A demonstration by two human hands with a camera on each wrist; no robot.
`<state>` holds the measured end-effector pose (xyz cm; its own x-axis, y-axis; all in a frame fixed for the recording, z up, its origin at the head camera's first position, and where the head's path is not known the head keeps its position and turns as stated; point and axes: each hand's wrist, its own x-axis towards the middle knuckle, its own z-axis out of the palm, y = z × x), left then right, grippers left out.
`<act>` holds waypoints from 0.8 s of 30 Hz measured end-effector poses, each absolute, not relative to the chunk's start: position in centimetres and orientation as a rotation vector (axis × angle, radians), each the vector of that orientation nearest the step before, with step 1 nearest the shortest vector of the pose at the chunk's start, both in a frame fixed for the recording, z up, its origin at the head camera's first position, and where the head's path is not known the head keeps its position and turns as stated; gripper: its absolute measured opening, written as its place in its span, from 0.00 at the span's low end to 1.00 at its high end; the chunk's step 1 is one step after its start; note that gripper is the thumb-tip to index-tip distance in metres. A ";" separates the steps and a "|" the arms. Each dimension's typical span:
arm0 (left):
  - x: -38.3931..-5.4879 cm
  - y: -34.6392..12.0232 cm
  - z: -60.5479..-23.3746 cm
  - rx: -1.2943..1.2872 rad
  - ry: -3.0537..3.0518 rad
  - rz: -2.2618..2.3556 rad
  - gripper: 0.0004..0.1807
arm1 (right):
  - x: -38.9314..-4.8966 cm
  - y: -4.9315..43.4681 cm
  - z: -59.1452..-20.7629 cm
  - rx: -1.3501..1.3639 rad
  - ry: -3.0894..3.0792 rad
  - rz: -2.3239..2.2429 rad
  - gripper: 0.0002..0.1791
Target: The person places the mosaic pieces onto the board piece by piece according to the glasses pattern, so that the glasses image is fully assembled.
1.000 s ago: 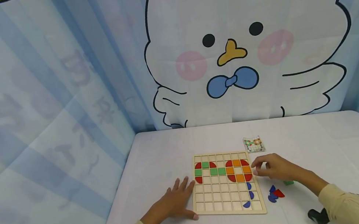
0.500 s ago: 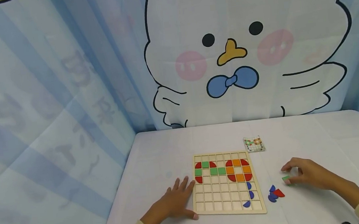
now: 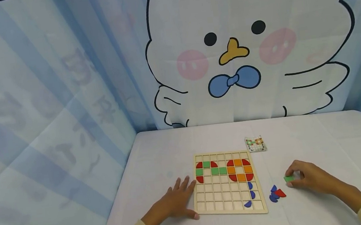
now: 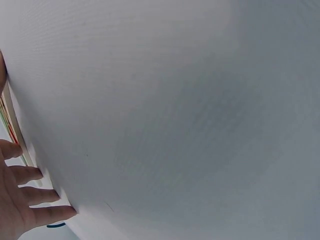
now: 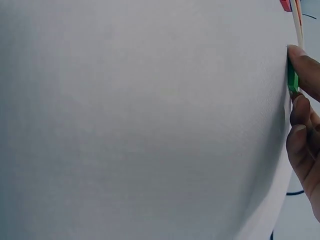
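Note:
A wooden grid board (image 3: 222, 186) lies on the table, with red quarter-round, green square and orange square tiles in its upper rows. Fingers spread, my left hand (image 3: 177, 199) rests on the table and touches the board's left edge. To the right of the board, my right hand (image 3: 311, 174) pinches a green tile (image 3: 288, 179) between thumb and fingers, low over the table. The right wrist view shows that green tile (image 5: 293, 75) edge-on against the cloth. Three blue half-round tiles (image 3: 252, 194) lie on the board's lower right part.
A small pile of blue tiles (image 3: 273, 196) and a red tile (image 3: 280, 193) lies between the board and my right hand. Behind the board's far right corner is a small pattern card (image 3: 255, 144). A curtain with a cartoon figure hangs past the table's far edge.
My right hand has left the board's right edge, moved right to the green tile and now pinches it. My left hand stays in place.

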<state>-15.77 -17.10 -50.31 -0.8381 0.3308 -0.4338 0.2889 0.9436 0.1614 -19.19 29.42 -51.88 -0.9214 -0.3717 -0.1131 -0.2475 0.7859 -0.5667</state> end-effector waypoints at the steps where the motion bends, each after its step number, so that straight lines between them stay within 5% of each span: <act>1: -15.8 -17.1 -50.3 0.444 2.629 0.121 0.64 | -19.2 29.4 -51.9 -0.480 2.754 -0.831 0.15; 24: -15.8 -17.2 -50.6 0.449 2.630 0.112 0.63 | -19.6 30.6 -52.1 -0.583 2.693 -0.820 0.13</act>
<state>-15.82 -17.16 -50.58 -0.8376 0.3321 -0.4338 0.2940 0.9433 0.1543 -19.61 30.56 -52.06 -0.8837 -0.4486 -0.1335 -0.2981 0.7593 -0.5784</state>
